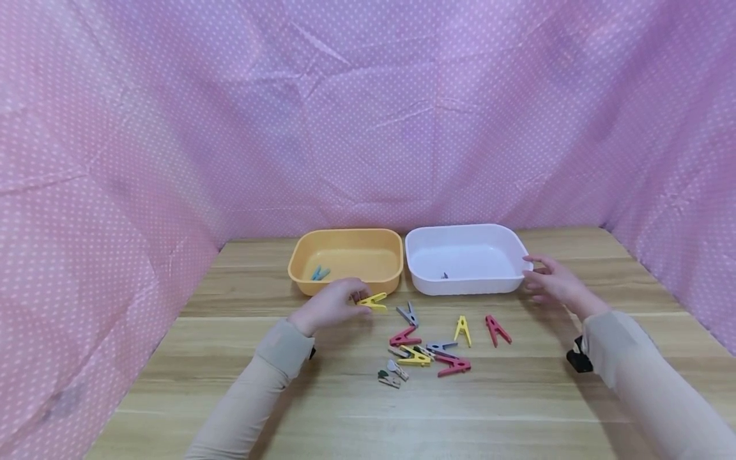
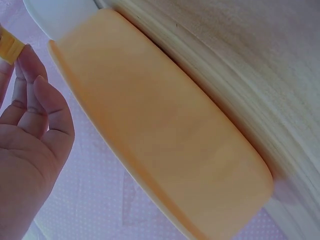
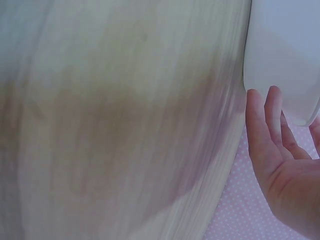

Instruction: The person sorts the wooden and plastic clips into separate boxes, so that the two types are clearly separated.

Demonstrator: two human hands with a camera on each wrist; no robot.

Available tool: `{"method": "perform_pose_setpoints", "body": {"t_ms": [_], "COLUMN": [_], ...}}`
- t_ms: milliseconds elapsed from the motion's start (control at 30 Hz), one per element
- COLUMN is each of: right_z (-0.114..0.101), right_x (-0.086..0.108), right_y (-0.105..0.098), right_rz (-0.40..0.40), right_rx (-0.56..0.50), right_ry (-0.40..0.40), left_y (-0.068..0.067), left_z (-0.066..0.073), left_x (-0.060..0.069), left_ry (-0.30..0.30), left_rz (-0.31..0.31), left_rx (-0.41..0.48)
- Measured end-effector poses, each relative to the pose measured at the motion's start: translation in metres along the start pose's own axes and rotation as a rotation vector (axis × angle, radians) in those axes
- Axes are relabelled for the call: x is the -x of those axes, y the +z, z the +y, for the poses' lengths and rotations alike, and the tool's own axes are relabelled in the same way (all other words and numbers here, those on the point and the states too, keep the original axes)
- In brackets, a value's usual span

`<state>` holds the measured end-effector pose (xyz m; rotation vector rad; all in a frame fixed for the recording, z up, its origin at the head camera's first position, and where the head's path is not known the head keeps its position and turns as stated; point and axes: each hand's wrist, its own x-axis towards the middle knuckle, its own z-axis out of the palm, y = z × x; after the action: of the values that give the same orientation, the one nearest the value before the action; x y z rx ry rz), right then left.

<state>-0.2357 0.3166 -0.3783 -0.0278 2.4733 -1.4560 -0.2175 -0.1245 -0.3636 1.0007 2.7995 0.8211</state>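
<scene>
My left hand [image 1: 339,304] pinches a yellow clothespin [image 1: 375,301] just in front of the orange tub [image 1: 296,268]. In the left wrist view, the clothespin [image 2: 10,46] shows at the fingertips. At the right end of the white tub [image 1: 411,265], my right hand [image 1: 552,282] has its fingers extended against the wall. The right wrist view shows those fingers [image 3: 256,115] beside the tub [image 3: 285,60]. Inside the orange tub lies a light blue clothespin [image 1: 320,273]. A small dark item [image 1: 444,276], too small to tell, lies in the white tub.
On the wooden table [image 1: 230,370] lie a grey clothespin [image 1: 409,315], a yellow one [image 1: 462,329] and a red one [image 1: 497,330]. Nearer is a cluster with another red clothespin [image 1: 454,365] and small wooden clips [image 1: 389,379]. A pink dotted cloth [image 1: 368,128] hangs behind.
</scene>
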Motion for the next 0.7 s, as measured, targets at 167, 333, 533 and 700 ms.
{"method": "perform_pose_setpoints", "body": {"t_ms": [167,333,533,700], "right_z": [-0.0007,-0.0006,0.0007,0.0008], "right_x": [-0.0001,-0.0001,-0.0002,0.0], "right_y": [0.0004,0.0002,0.0005,0.0003], "right_rz": [0.005,0.009,0.008,0.004], "right_rx": [-0.002,-0.012,-0.009,0.009], "right_ry": [-0.011,-0.015,-0.007,-0.003], "left_y": [-0.0034,-0.0065,-0.0091,-0.0097], "left_z": [-0.0007,-0.0013,-0.0024,-0.0027], "left_x": [0.0008,0.0007,0.0011,0.0011], "left_ry": [0.002,0.007,-0.022,-0.038], "left_rz": [0.034,0.075,0.115,0.163], "left_rx": [0.004,0.012,0.044,0.046]}}
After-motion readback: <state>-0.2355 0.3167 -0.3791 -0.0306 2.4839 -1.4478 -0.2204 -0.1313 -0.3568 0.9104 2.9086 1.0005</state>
